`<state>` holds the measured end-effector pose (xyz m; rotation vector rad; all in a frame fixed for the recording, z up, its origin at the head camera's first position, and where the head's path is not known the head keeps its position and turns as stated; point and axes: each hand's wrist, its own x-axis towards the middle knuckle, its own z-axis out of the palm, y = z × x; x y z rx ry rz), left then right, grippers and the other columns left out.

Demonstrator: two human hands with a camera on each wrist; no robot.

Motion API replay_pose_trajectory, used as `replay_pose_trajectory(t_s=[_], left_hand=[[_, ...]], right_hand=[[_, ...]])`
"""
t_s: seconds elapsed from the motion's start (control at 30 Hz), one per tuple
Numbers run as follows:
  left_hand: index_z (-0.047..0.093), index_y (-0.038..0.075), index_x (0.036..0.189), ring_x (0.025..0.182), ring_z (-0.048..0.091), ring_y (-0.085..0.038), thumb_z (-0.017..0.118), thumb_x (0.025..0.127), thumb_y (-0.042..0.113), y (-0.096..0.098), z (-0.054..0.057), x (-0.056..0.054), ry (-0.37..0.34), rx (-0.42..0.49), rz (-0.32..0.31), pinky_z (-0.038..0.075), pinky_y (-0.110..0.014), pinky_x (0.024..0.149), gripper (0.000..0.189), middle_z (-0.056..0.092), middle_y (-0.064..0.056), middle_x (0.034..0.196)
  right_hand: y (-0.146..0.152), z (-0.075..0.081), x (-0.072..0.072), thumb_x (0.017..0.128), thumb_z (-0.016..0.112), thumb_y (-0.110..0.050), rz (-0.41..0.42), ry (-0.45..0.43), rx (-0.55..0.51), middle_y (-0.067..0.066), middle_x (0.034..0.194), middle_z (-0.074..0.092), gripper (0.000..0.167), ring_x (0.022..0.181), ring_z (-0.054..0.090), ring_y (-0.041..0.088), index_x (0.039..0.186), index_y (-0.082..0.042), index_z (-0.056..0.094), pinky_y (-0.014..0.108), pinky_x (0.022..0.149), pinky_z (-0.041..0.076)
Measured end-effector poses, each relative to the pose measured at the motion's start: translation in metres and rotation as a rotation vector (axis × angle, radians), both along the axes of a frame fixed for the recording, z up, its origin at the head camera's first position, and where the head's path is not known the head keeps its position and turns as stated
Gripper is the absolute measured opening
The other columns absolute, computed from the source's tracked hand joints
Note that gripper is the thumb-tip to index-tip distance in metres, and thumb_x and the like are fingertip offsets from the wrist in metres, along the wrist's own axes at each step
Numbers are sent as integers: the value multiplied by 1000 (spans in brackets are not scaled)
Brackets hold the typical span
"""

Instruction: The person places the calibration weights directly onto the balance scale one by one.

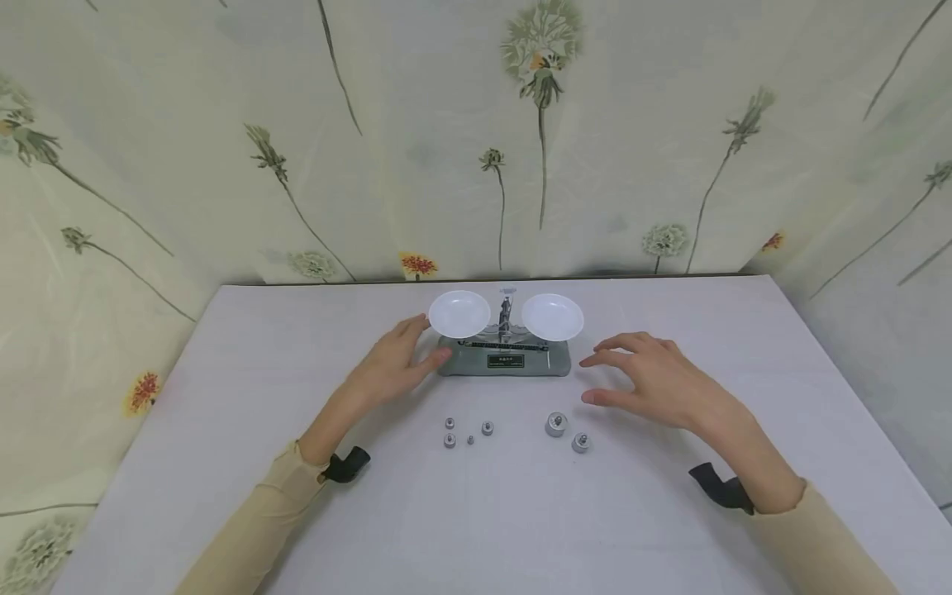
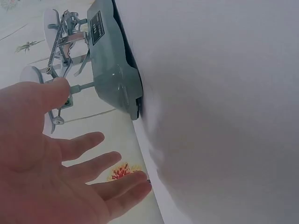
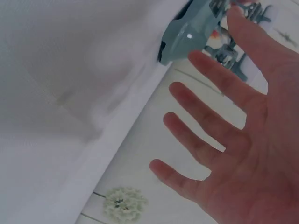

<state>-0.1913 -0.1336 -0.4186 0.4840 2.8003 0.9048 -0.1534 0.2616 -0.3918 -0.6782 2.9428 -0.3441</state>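
Two white pans sit bare on the balance scale (image 1: 504, 351), which stands at the far middle of the table (image 1: 223, 512), close to the flowered backdrop (image 1: 223, 165). Left pan (image 1: 459, 313) and right pan (image 1: 553, 316) look about level; nothing rests on either.

Left hand (image 1: 397, 359): fingers relaxed and spread, holding nothing, fingertips right at the left end of the scale's grey base. Whether they touch it, I cannot tell; the left wrist view shows the palm open with the thumb near the beam parts.

Right hand (image 1: 662, 380): also loose and holding nothing, hovering just right of the base, apart from it. The right wrist view shows splayed fingers and the grey base beyond them.

Six small metal weights stand on the table in front of the scale: a cluster of four small weights (image 1: 468, 433) to the left, two larger weights (image 1: 568, 433) to the right, nearest the right hand. None is picked up.

Judgement: weighing not yet begun. Scale is placed, weights laid out, pans unloaded; all loading and balancing remains.
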Motion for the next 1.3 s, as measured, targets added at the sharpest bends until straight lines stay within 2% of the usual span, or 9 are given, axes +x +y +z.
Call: replay_pose_trajectory(t_s=[0.3,0.53,0.73,0.93,1.1,1.3], left_hand=[[41,-1,162,157,44,-44,64,108,41,5,-3,-3,29,54,-40,38,-60,129,73,49,-26,165],[48,-5,155,150,52,-45,69,105,34,8,-5,-5,70,76,-54,43,-59,125,67,58,-28,155],[51,-7,151,143,58,-48,70,104,29,11,-7,-7,117,65,-76,47,-61,120,62,63,-29,148],[53,-6,148,139,62,-47,71,103,25,14,-5,-6,124,59,-86,50,-61,117,58,66,-29,144],[57,-4,146,138,62,-46,73,102,24,16,-3,-5,117,27,-78,47,-64,118,55,67,-29,143],[61,-5,141,134,65,-43,76,100,24,19,-6,-8,141,-8,-71,46,-64,117,52,70,-27,139]], right_hand=[[-5,-4,2,92,83,-51,71,-3,-36,7,138,73,47,140,58,38,131,-25,76,75,116,36],[-7,-5,3,91,86,-45,134,2,-71,-2,130,75,42,135,62,35,128,-27,77,71,115,38],[-10,-5,4,90,87,-43,174,-7,-67,-5,125,76,40,131,65,33,126,-28,78,70,113,42],[-11,-4,6,90,87,-40,181,-30,-41,-6,123,78,36,128,66,33,124,-30,79,70,112,44],[-14,-3,7,90,87,-39,191,-52,-38,-7,122,78,35,126,67,32,123,-30,79,69,112,44],[-15,-3,8,89,89,-34,211,-53,-39,-10,118,79,33,122,68,29,121,-28,80,66,110,46]])
